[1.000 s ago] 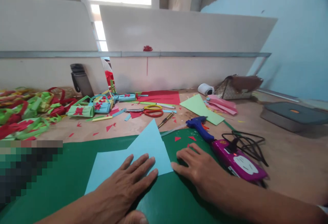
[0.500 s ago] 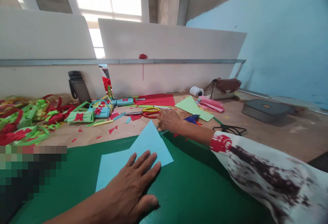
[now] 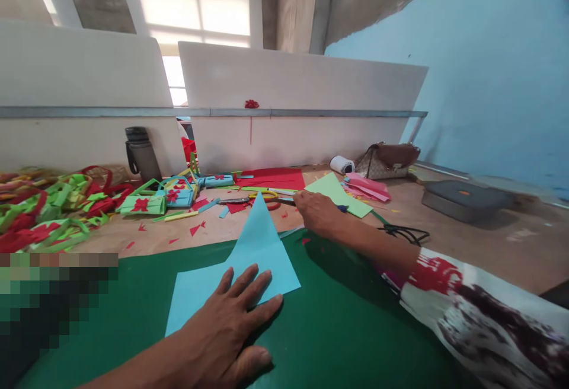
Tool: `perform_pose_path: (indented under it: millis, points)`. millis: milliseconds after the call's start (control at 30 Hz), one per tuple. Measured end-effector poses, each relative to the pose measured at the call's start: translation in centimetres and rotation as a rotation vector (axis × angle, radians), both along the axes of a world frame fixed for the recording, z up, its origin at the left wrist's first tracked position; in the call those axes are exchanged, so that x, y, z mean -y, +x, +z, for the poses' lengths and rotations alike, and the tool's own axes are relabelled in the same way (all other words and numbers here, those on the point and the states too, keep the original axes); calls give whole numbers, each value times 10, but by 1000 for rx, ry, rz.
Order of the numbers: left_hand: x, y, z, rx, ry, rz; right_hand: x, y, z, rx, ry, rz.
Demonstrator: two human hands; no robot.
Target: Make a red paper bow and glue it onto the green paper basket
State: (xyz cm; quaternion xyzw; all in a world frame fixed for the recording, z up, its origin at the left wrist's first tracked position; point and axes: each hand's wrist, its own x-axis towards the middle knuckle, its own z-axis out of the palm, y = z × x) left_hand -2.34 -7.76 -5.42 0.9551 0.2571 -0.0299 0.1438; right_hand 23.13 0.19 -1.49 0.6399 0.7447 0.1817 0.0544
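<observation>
My left hand (image 3: 231, 324) lies flat, fingers spread, on a light blue folded paper (image 3: 255, 244) whose pointed flap stands up at the far side. The paper rests on a dark green mat (image 3: 342, 329). My right hand (image 3: 316, 214) reaches forward over the mat's far edge, fingers curled. They are right beside the yellow-and-red handles of a pair of scissors (image 3: 262, 198). A short dark end sticks out of the fingers; I cannot make out what it belongs to.
Paper baskets (image 3: 142, 204) and red and green strips crowd the left. A dark bottle (image 3: 141, 155) stands by the white partition. Beyond lie red paper (image 3: 275, 178), light green paper (image 3: 331, 187), pink sheets (image 3: 368, 187), a handbag (image 3: 391, 160), a black cable (image 3: 404, 233) and a grey box (image 3: 462, 199).
My right hand left the blue paper, reached out to the scissors, then drew back slightly with its fingers curled. My left hand stayed flat on the paper.
</observation>
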Motion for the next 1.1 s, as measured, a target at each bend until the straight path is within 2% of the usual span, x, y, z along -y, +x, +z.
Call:
perform_pose_path:
  millis: [100,200,367,533,767,833,1000,1100]
  points:
    - [-1,0,1,26,10,-4,15,4,9,-86,63,37]
    - [-2,-2,2,53,11,-33,28,7,12,-175,64,128]
    - [1,-4,8,56,31,-2,40,15,-5,-288,23,274]
    - [0,-6,4,53,52,-5,44,18,-21,-371,31,300]
    - [-2,-5,1,52,29,3,47,20,-29,-356,2,367]
    - [-2,-5,3,38,16,11,48,20,-29,-312,-12,339]
    - [-1,-9,2,11,11,7,48,21,-28,-211,-87,129]
    - [-3,-12,-2,8,5,-18,46,23,-31,-205,-117,85]
